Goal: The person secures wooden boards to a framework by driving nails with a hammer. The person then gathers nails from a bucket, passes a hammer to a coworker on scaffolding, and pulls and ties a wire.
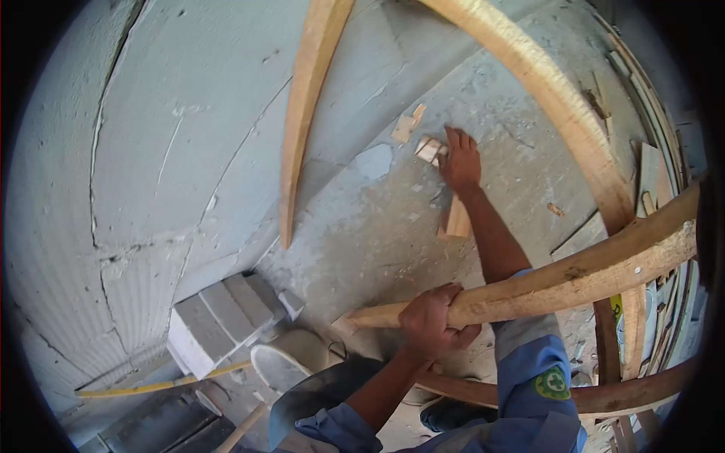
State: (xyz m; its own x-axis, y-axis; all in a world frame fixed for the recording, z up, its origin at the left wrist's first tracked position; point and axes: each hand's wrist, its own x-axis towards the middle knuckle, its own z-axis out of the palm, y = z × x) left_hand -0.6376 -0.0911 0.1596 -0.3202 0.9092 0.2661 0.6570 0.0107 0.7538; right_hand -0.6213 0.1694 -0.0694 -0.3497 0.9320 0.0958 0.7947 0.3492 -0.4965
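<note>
We saw the left hand (428, 321) wrapped around a long wooden beam (574, 279), near its far end, with the fingers closed; the beam slanted in from the right side of the view and crossed in front of the right forearm (495, 238); whether its far end met the floor (393, 249), we could not tell. The right hand (462, 160) reached out low, its fingers at a small wood block (428, 150) with a dark band; we could not tell whether they pinched it or merely rested there; a second wood piece (456, 223) lay just below the wrist.

We judged the left grip to be the chief safeguard; had it slackened, the beam might have rolled or dropped upon the right forearm; a poorly seated block might likewise have tipped and nipped the fingertips.

Around these we noted loose scraps (408, 124) just beyond the block; two other timbers, one nearer the wall (306, 113) and one to the right (551, 83), which hemmed in the reach; grey blocks (226, 317) and a bucket (263, 368) near the knee (317, 392), where a sideways shift could have caused a knock; and stacked planks (649, 177) along the right edge, which narrowed the space there.
</note>
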